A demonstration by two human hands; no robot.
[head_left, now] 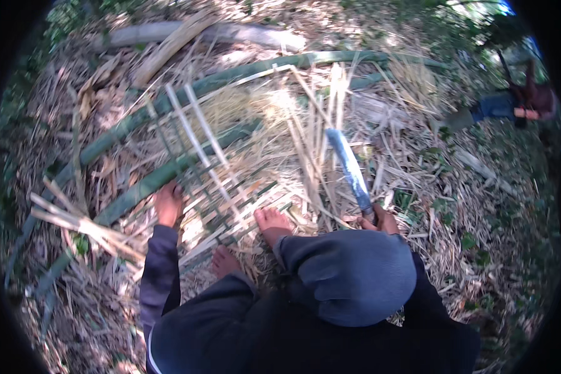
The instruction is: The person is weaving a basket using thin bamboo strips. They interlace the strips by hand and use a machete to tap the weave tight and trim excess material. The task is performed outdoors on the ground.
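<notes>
My right hand [383, 221] is closed round the handle of a machete [349, 165], beside my raised knee. Its long, bluish-grey blade points away from me and slightly left. On the ground before my bare feet lies a loose weave of bamboo strips [234, 198], some green and some pale. Two long, whitish strips [196, 134] stick out of it toward the far left. At the weave's left edge, beside a green bamboo pole [153, 181], my left hand [168, 204] is lowered with its fingers bent. What those fingers hold, if anything, is hidden.
Pale split strips [308, 140] lie beyond the weave, and another bundle [84, 224] lies at the left. A longer green bamboo pole [230, 75] curves across behind. Logs [255, 36] lie at the back. Another person [517, 103] is at the far right. Dry litter covers the ground.
</notes>
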